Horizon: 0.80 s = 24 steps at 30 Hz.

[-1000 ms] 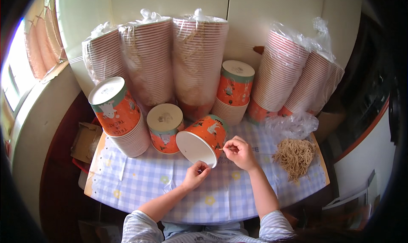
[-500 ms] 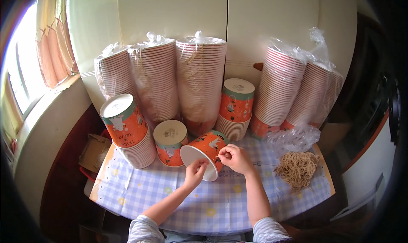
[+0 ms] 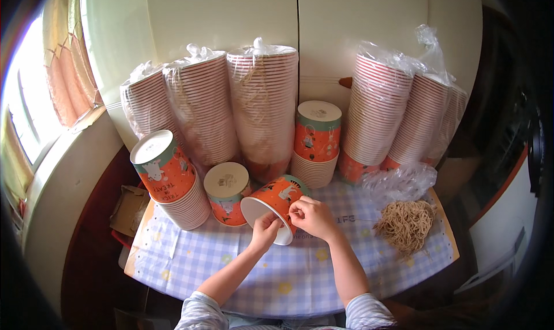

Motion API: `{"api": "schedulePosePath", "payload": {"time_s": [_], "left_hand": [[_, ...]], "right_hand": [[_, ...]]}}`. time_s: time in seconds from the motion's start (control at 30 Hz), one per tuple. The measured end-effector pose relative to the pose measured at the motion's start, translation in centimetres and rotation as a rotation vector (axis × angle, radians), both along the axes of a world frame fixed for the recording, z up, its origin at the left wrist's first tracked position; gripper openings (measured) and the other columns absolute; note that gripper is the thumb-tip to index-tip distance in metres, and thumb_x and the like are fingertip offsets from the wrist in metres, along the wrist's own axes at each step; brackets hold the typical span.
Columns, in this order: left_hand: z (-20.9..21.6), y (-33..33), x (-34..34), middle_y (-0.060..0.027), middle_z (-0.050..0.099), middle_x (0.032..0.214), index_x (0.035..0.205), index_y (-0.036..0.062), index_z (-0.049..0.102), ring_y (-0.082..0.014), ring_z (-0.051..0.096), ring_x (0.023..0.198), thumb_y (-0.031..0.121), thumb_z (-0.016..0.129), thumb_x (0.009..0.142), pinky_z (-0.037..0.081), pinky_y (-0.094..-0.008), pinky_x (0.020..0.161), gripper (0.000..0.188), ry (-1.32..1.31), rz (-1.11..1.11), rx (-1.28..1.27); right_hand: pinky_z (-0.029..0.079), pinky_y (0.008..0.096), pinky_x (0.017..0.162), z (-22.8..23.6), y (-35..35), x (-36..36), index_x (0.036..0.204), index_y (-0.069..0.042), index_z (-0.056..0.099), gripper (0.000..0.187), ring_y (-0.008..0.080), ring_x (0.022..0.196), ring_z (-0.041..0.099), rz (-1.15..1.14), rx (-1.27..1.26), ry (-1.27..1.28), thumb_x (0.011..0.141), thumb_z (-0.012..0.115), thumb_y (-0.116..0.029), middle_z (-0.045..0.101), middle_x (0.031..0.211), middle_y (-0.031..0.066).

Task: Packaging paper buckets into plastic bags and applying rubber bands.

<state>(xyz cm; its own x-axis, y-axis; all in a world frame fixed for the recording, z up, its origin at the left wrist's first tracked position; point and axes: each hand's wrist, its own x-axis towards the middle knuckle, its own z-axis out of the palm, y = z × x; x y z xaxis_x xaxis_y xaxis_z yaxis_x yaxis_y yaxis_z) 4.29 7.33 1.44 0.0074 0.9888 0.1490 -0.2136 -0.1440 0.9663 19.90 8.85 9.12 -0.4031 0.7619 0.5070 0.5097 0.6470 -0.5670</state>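
Head view: surface (image 3: 190,260) under a blue-checked cloth, set against a pale wall. Far side lined with tall stacks of paper cups in clear plastic bags (image 3: 262,105), three to the left of centre, more to the right (image 3: 378,107); these look untouched. In front, unwrapped orange cups: a tilted stack at left (image 3: 167,180), a short upside-down stack at centre-left (image 3: 227,191), another upside-down stack farther back (image 3: 316,142). Crumpled empty bag (image 3: 398,183) at right, and just near of it a loose pile of tan strings (image 3: 405,225).

Work sits at one cup only. The orange cup (image 3: 276,206) lies tilted on its side at centre, open mouth toward the person. Left hand (image 3: 264,233) curled on the near rim, steadying it. Right hand (image 3: 311,215) closed in a pinch at the cup's right rim; whether it holds a string is too small to tell. Judged early going: most cups bagged, string pile large.
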Motion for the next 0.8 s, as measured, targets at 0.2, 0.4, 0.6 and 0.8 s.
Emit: {"api": "schedulePosePath", "payload": {"time_s": [0.2, 0.4, 0.6, 0.8], "left_hand": [[-0.04, -0.29, 0.06, -0.0031, 0.060, 0.082, 0.091, -0.0023, 0.058, -0.0089, 0.056, 0.075, 0.002, 0.049, 0.082, 0.045, -0.0223, 0.068, 0.014, 0.029, -0.032, 0.060], [0.55, -0.50, 0.29, -0.0036, 0.060, 0.083, 0.092, -0.0029, 0.057, -0.0093, 0.056, 0.076, 0.002, 0.048, 0.083, 0.045, -0.0231, 0.069, 0.014, 0.041, -0.046, 0.079], [0.49, -0.45, 0.22, -0.0041, 0.060, 0.086, 0.094, -0.0029, 0.056, -0.0096, 0.056, 0.078, 0.001, 0.048, 0.082, 0.045, -0.0232, 0.071, 0.015, 0.026, -0.042, 0.089], [0.54, -0.49, -0.10, -0.0046, 0.060, 0.087, 0.095, -0.0025, 0.054, -0.0101, 0.056, 0.079, -0.001, 0.048, 0.081, 0.045, -0.0233, 0.072, 0.015, 0.019, -0.050, 0.123]], "right_hand": [[0.048, 0.0292, 0.056, 0.41, -0.38, -0.09, 0.074, -0.004, 0.057, 0.008, 0.0186, 0.062, 0.059, 0.016, -0.010, 0.015, 0.069, 0.063, -0.006, 0.057, 0.074, 0.0069], [0.048, 0.0294, 0.057, 0.27, -0.22, -0.04, 0.074, -0.004, 0.058, 0.008, 0.0187, 0.062, 0.059, -0.028, -0.008, -0.019, 0.069, 0.063, -0.007, 0.057, 0.073, 0.0064], [0.048, 0.0296, 0.056, 0.19, -0.30, -0.16, 0.074, -0.005, 0.058, 0.008, 0.0186, 0.062, 0.059, -0.034, 0.004, -0.038, 0.069, 0.063, -0.009, 0.057, 0.073, 0.0056], [0.048, 0.0297, 0.056, 0.20, -0.35, -0.42, 0.073, -0.006, 0.058, 0.007, 0.0183, 0.061, 0.059, -0.034, 0.008, -0.052, 0.069, 0.063, -0.009, 0.057, 0.072, 0.0053]]}}
